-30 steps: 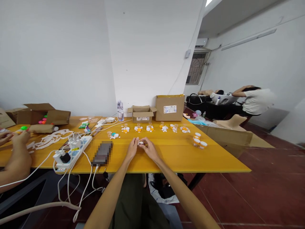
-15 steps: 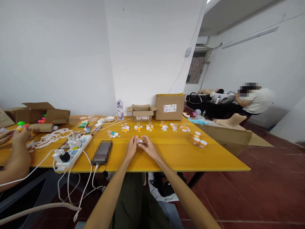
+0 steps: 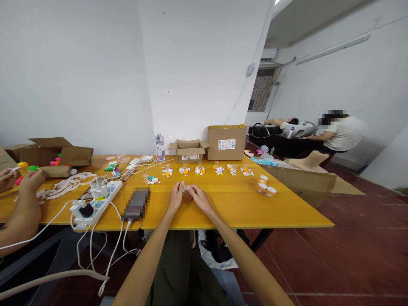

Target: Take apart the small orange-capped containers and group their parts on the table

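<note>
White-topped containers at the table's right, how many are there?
3 visible: back container, middle container just in front, and front container to the right. More could be hidden behind.

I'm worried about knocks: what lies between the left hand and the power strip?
The head view shows a dark device, plus a white cable, between the left hand and power strip.
</note>
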Tool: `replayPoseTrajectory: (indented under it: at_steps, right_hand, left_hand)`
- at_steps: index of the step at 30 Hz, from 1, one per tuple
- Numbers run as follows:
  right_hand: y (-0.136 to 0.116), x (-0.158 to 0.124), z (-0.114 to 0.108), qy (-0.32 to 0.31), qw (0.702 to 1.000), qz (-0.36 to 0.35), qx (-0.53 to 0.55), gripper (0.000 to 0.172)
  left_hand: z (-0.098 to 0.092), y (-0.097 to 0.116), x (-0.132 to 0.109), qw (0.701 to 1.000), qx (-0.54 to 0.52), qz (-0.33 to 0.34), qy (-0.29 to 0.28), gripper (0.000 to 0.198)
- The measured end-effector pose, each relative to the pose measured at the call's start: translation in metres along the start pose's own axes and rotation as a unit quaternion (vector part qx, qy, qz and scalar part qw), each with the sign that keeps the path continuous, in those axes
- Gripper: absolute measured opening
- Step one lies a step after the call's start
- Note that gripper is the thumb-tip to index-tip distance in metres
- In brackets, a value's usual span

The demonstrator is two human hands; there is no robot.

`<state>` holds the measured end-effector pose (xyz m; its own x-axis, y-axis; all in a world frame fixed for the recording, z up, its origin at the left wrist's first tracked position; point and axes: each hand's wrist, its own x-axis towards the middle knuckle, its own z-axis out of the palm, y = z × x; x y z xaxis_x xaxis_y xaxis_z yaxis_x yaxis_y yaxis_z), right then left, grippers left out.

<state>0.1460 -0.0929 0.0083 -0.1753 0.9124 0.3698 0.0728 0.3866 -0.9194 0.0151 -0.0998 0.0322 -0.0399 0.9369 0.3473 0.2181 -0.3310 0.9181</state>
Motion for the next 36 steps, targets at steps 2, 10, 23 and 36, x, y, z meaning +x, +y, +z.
replayPoseTrajectory:
  at_steps: [2,10,23,36]
  right_hand:
    - [-0.0007,-0.0002,-0.0006,-0.003,1.000,-0.002,0.011,0.032]
    - [0.0010,-0.0005,0.0004,0.024,1.000,-0.005,0.018,0.033]
    - [0.0060,0.0002,0.0014,0.005,1.000,-0.002,0.023,0.030]
    - [0.0023,0.0002,0.0041,0.021,0.999,-0.034,0.030,0.026]
  left_hand:
    - [0.0002,-0.0001,0.0000,1.000,0.000,0.001,0.001,0.044]
    - [0.0008,0.0022,-0.0003,1.000,-0.013,0.000,0.011,0.046]
    - [0.0001,-0.0018,-0.0001,1.000,-0.015,0.012,0.019,0.045]
    - [-0.0004,0.0001,0.0000,0.999,-0.021,0.016,0.019,0.043]
